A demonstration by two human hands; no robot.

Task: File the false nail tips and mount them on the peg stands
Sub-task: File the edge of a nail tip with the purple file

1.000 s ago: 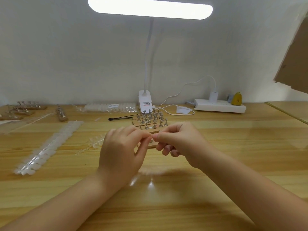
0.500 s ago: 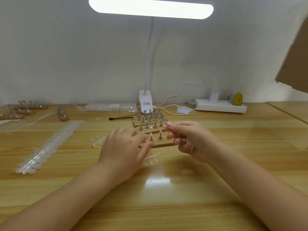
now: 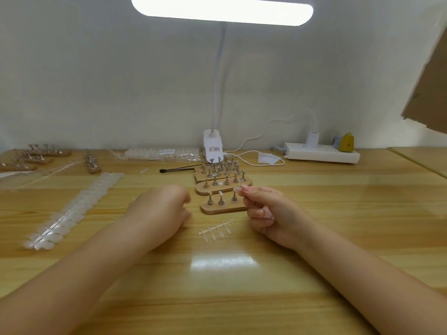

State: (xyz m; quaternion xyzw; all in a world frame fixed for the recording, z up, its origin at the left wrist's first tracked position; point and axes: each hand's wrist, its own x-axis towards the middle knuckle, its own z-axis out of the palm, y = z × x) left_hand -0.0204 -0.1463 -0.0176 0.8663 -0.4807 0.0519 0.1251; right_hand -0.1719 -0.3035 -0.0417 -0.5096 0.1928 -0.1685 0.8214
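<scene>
My right hand (image 3: 268,213) pinches a small clear nail tip (image 3: 236,189) between thumb and forefinger, just right of the nearest wooden peg stand (image 3: 223,207). That stand carries three visible metal pegs; its right end is hidden by my fingers. My left hand (image 3: 157,213) rests on the table to the stand's left, fingers curled, nothing visible in it. A short clear sprue with several nail tips (image 3: 215,229) lies on the table between my hands. More peg stands (image 3: 222,176) are lined up behind the nearest one.
A long strip of nail tips (image 3: 72,211) lies at the left, with other peg stands (image 3: 36,157) at the far left. A black tool (image 3: 179,169), a bagged pack of tips (image 3: 164,154), the lamp base (image 3: 212,147) and a power strip (image 3: 321,154) sit along the back.
My hands have parted from a joined hold above the table. The right hand carried a nail tip toward the nearest stand, the left dropped to the table, and the sprue now lies between them.
</scene>
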